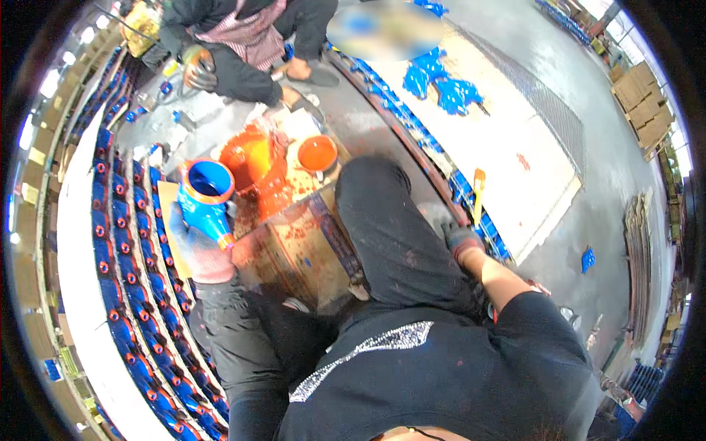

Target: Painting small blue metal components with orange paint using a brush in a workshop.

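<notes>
My left hand [197,246], in a stained grey and pink glove, grips a blue funnel-shaped casting [200,213]. Its wide round mouth has an orange-painted rim and faces up. The narrow end, also orange, points down toward my knee. On the other side, my right hand [461,240], in a dark glove with a red cuff, rests against the rail [441,195] along the white-topped board [507,162]. Its fingers look apart, with nothing visible in them. Close by, on the board's edge, lies a yellow brush [479,197] with an orange end.
A large orange paint basin [254,158] and a small tub of orange paint [318,153] stand ahead of me. Rows of blue castings with orange ends [121,250] line my left. Blue castings [445,84] lie on the board. Another person [243,44] sits opposite.
</notes>
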`<state>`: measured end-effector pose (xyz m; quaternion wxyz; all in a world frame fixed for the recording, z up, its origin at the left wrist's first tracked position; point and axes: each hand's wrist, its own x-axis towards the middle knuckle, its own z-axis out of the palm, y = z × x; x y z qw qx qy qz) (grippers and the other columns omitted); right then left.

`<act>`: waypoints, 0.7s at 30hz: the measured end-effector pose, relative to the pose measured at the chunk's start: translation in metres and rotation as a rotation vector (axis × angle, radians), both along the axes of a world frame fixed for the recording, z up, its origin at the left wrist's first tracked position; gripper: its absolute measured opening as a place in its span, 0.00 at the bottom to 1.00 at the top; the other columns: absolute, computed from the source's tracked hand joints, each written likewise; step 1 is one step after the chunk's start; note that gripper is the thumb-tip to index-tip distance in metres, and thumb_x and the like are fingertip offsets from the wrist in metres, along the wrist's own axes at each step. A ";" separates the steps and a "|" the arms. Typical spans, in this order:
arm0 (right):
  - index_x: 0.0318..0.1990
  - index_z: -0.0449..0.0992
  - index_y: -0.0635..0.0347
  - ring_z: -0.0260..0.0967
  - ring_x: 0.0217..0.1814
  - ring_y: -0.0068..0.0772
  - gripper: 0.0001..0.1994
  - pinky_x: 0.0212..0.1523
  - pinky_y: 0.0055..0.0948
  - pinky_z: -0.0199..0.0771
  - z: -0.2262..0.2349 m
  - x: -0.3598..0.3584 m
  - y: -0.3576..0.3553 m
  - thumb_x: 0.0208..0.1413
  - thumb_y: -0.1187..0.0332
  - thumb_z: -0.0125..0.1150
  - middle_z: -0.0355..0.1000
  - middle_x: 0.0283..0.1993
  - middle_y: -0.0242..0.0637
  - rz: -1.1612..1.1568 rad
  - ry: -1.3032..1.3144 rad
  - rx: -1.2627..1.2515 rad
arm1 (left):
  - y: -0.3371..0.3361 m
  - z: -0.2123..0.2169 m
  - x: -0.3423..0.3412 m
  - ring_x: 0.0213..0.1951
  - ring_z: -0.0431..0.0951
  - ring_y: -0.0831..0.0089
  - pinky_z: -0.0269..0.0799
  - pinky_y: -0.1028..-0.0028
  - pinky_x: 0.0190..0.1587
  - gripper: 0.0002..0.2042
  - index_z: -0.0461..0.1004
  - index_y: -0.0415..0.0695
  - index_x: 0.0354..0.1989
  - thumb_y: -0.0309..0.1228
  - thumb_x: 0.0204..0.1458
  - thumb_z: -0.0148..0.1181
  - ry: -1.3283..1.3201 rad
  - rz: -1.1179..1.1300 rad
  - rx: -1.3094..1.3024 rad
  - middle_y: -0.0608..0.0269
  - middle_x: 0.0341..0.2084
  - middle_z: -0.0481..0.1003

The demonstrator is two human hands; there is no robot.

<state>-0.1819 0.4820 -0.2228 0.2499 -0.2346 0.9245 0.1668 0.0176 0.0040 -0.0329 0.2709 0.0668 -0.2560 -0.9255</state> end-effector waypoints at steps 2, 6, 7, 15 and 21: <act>0.64 0.66 0.49 0.65 0.65 0.49 0.27 0.62 0.45 0.67 0.014 0.003 0.001 0.67 0.46 0.33 0.66 0.65 0.43 -0.282 -0.084 -0.115 | 0.002 -0.001 -0.001 0.54 0.74 0.48 0.77 0.51 0.49 0.28 0.62 0.45 0.64 0.50 0.61 0.51 0.013 -0.002 -0.042 0.50 0.59 0.69; 0.57 0.73 0.57 0.69 0.61 0.53 0.25 0.58 0.48 0.71 0.019 0.004 0.001 0.66 0.50 0.37 0.70 0.60 0.48 -0.400 -0.114 -0.134 | 0.010 0.005 0.001 0.51 0.76 0.57 0.79 0.56 0.45 0.30 0.59 0.43 0.66 0.48 0.60 0.51 -0.006 0.052 -0.164 0.55 0.57 0.71; 0.54 0.75 0.57 0.71 0.60 0.52 0.19 0.55 0.46 0.74 0.017 0.003 0.001 0.64 0.58 0.45 0.72 0.59 0.48 -0.248 -0.067 -0.101 | 0.013 0.008 0.004 0.50 0.77 0.59 0.78 0.59 0.45 0.32 0.58 0.42 0.67 0.48 0.59 0.52 -0.034 0.080 -0.202 0.56 0.57 0.70; 0.54 0.73 0.59 0.69 0.56 0.50 0.33 0.58 0.38 0.70 0.101 -0.039 -0.023 0.33 0.70 0.74 0.73 0.51 0.46 -0.214 0.137 -0.891 | 0.016 0.023 0.008 0.60 0.69 0.57 0.68 0.58 0.61 0.30 0.57 0.41 0.66 0.41 0.57 0.54 0.054 0.100 -0.205 0.52 0.60 0.67; 0.60 0.68 0.64 0.70 0.56 0.44 0.40 0.59 0.34 0.69 0.248 -0.049 -0.048 0.32 0.71 0.74 0.71 0.51 0.46 -0.009 0.245 -1.247 | 0.011 0.019 0.015 0.59 0.71 0.57 0.71 0.58 0.59 0.32 0.55 0.40 0.67 0.41 0.58 0.54 0.053 0.106 -0.229 0.53 0.60 0.67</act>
